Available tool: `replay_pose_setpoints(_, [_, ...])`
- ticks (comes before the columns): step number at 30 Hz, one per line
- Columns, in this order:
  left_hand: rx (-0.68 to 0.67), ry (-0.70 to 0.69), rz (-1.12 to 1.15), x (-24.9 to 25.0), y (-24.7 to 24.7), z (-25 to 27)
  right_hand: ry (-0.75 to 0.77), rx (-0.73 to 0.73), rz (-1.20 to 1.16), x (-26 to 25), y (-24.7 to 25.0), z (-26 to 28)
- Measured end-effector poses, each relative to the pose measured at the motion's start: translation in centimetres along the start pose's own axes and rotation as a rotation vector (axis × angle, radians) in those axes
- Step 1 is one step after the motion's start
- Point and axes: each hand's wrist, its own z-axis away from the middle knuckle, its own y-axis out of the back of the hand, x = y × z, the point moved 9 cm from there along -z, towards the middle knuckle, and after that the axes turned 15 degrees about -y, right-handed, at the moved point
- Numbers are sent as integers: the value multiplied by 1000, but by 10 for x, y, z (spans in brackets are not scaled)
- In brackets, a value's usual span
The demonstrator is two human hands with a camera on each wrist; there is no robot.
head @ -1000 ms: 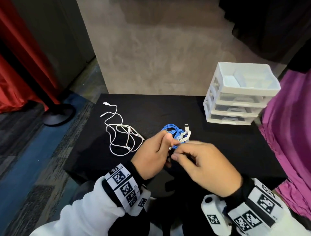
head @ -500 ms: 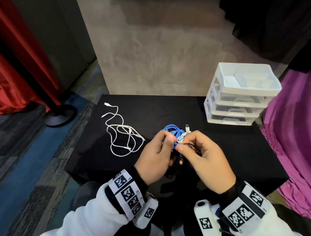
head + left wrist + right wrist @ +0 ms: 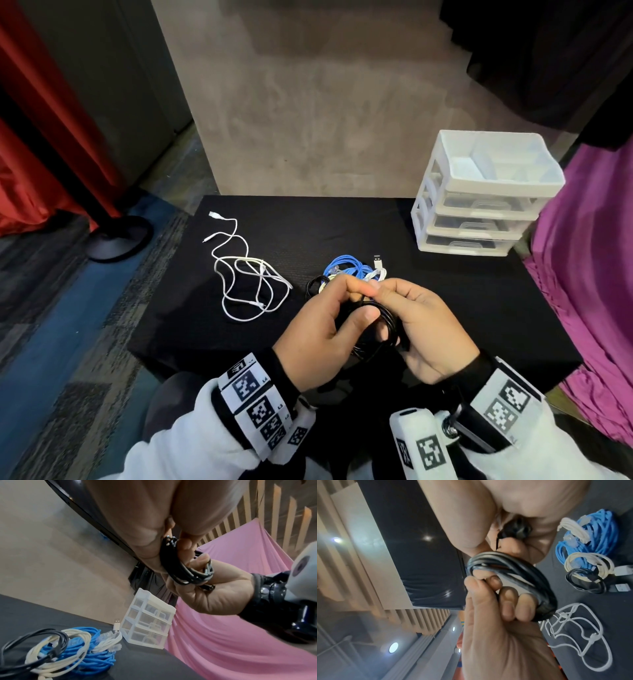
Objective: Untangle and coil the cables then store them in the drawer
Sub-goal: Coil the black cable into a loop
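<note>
Above the near middle of the black table (image 3: 462, 308), both hands hold a coiled black cable (image 3: 388, 325). My left hand (image 3: 322, 329) has its fingers curled through the coil (image 3: 522, 572). My right hand (image 3: 424, 329) grips the coil's other side (image 3: 173, 563), and one plug end lies in its palm. Just beyond the hands sits a pile of coiled cables: a blue one (image 3: 349, 265), a white one (image 3: 375, 274) and a small black one (image 3: 313, 284). A loose white cable (image 3: 246, 281) lies tangled on the left of the table.
A white three-drawer unit (image 3: 479, 205) stands at the table's back right corner, its drawers shut and its top tray holding small items. Pink cloth (image 3: 589, 274) hangs along the right edge. A red curtain and a stand base are on the floor at left.
Both hands have drawn back toward me and come together, and the black coil now shows between them. The cables on the table have not moved.
</note>
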Motion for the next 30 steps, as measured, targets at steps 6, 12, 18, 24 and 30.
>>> replay_pose_setpoints(6, [126, 35, -146, -11, 17, 1, 196, -39, 90, -17, -4, 15])
replay_pose_setpoints(12, [213, 35, -234, -11, 24, 1, 413, -71, 446, -27, -14, 31])
replay_pose_setpoints(18, [214, 250, -87, -32, 16, 3, 618, 139, 709, -36, -13, 32])
replay_pose_setpoints(24, [382, 436, 289, -37, 6, 4, 944, 431, 1035, -42, -21, 39])
replay_pose_setpoints(30, [439, 363, 205, -28, 21, -9, 908, 410, 973, -38, -22, 37])
